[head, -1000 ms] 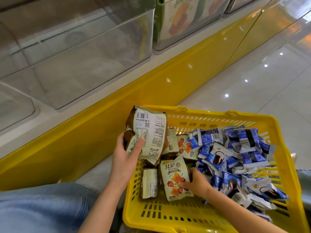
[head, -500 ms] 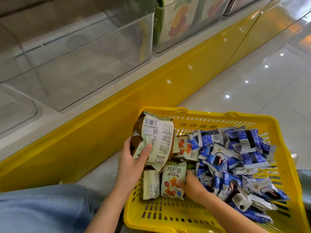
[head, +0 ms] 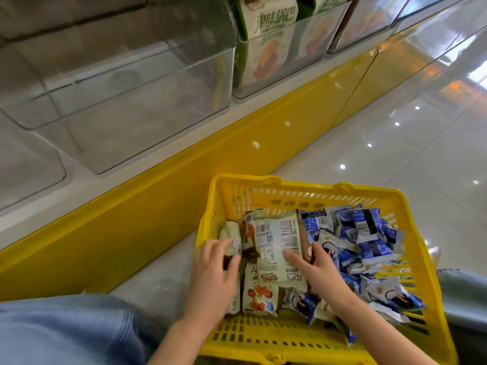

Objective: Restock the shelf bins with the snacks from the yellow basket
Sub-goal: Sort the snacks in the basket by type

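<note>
The cream pack (head: 276,243) lies barcode side up on other cream snacks (head: 259,299) in the left half of the basket (head: 263,341). The right hand (head: 320,272) grips its right edge, thumb flat on top and fingers curled round the side. The left hand (head: 213,280) lies on the snacks by the basket's left wall, fingertips on a small pack (head: 233,233). Whether it pinches that pack I cannot tell. Blue packs (head: 366,233) are heaped in the right half. The basket stands on the glossy floor (head: 395,143) beside the yellow shelf base (head: 171,201). On the shelf above sits a clear bin (head: 126,106). Green-and-cream bags (head: 268,40) stand in the next bin (head: 263,92). A knee (head: 66,333) in jeans is near the basket's near left corner.
</note>
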`<state>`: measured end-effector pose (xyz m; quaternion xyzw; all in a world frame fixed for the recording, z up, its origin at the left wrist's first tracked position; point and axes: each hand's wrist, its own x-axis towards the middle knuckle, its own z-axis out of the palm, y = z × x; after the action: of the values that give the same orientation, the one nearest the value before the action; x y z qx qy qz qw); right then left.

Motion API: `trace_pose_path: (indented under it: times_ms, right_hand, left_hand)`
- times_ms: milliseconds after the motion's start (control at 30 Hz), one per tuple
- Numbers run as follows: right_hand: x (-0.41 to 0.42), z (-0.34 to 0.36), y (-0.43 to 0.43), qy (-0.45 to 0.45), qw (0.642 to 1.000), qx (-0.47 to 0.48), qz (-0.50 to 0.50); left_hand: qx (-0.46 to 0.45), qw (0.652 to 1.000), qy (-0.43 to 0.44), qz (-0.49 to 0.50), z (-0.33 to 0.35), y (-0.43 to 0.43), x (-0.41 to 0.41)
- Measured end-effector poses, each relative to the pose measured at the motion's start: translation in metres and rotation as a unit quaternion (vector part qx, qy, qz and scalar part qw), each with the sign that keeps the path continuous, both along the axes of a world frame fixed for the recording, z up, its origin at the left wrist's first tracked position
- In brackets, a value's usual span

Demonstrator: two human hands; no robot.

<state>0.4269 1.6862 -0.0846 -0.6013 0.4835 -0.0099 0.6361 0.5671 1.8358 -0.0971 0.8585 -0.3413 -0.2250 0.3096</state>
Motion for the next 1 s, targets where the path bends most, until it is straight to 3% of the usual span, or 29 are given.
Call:
trace_pose_path:
  times_ms: [100,200,267,367,400,467,533,600,667,867,1000]
  right_hand:
    - [-0.008,-0.023,0.002,0.065,0.998,-0.020,0.014]
    - [-0.005,-0.052,0.017,0.109,0.994,0.006,0.033]
    - [-0.001,-0.071,0.028,0.126,0.989,0.059,0.040]
    - [-0.001,-0.095,0.039,0.209,0.964,0.059,0.155]
    - [-0.001,-0.098,0.038,0.254,0.947,0.018,0.194]
    - [0.000,-0.095,0.033,0.328,0.902,-0.154,0.237]
    - [0.009,-0.084,0.027,0.274,0.875,-0.325,0.233]
    - [0.029,-0.071,0.024,0.153,0.910,-0.326,0.206]
    - [0.057,-0.068,0.027,0.101,0.936,-0.264,0.211]
    - [0.122,-0.093,0.050,0.142,0.971,-0.117,0.152]
    - [0.118,-0.101,0.040,0.136,0.980,-0.091,0.109]
  left_hand:
    - [-0.037,0.991,-0.084,0.098,-0.005,0.008,0.022]
    - [0.005,0.990,0.070,0.120,-0.018,0.011,0.033]
    - [-0.018,0.979,0.157,0.127,-0.026,0.010,0.030]
    - [-0.056,0.978,0.138,0.145,-0.031,0.010,0.027]
    - [-0.061,0.979,0.127,0.147,-0.032,0.010,0.026]
    - [-0.059,0.981,0.106,0.150,-0.033,0.009,0.026]
    - [-0.058,0.983,0.091,0.151,-0.034,0.009,0.026]
    - [-0.061,0.983,0.080,0.151,-0.035,0.008,0.026]
    - [-0.065,0.983,0.074,0.152,-0.037,0.008,0.026]
    - [-0.067,0.984,0.068,0.148,-0.040,0.008,0.027]
    - [-0.067,0.985,0.063,0.144,-0.040,0.009,0.028]
